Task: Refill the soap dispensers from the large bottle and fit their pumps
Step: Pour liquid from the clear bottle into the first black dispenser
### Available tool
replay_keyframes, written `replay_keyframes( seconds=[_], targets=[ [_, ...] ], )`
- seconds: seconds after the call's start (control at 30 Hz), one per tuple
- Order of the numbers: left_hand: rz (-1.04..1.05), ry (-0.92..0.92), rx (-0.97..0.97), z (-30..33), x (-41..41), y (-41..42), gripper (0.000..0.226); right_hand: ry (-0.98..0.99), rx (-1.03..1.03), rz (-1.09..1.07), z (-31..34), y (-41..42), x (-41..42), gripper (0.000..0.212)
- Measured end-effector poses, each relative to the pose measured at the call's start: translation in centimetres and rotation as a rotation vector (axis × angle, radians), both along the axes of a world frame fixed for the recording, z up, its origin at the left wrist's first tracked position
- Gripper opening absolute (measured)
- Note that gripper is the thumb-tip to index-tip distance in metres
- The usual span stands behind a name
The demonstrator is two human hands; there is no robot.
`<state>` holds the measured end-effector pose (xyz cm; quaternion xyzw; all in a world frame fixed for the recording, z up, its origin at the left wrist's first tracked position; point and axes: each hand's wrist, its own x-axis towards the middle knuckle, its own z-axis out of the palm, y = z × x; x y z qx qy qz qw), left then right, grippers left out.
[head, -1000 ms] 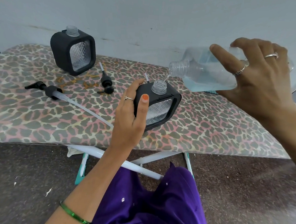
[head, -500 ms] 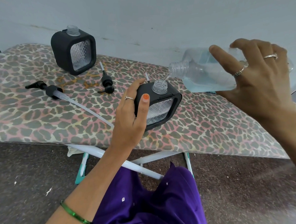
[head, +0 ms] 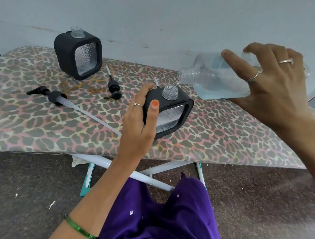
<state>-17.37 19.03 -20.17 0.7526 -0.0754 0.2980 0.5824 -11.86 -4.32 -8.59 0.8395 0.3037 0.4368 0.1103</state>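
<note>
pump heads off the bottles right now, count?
3: long-tube pump at left, small pump mid-board, and a third's tube tip behind the held dispenser, mostly hidden.

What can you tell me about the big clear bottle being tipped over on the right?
The large clear plastic bottle is tipped nearly on its side in the right hand. Its threaded neck is uncapped, and pale blue liquid pools along its lower side. A thin stream runs from its mouth into the open neck of the near black square dispenser, steadied by the left hand.
</note>
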Motion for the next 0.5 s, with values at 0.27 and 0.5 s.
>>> replay_keyframes(
  seconds=[0.27, 0.5],
  targets=[
    [0.006, 0.004, 0.0, -0.05, -0.05, -0.03, 0.057, 0.013, 0.017, -0.012, -0.22, 0.19, -0.05, 0.054],
    [0.006, 0.009, -0.003, -0.08, -0.05, -0.01, 0.057, 0.089, 0.064, -0.033, -0.63, 0.56, -0.22, 0.06]
  ],
)
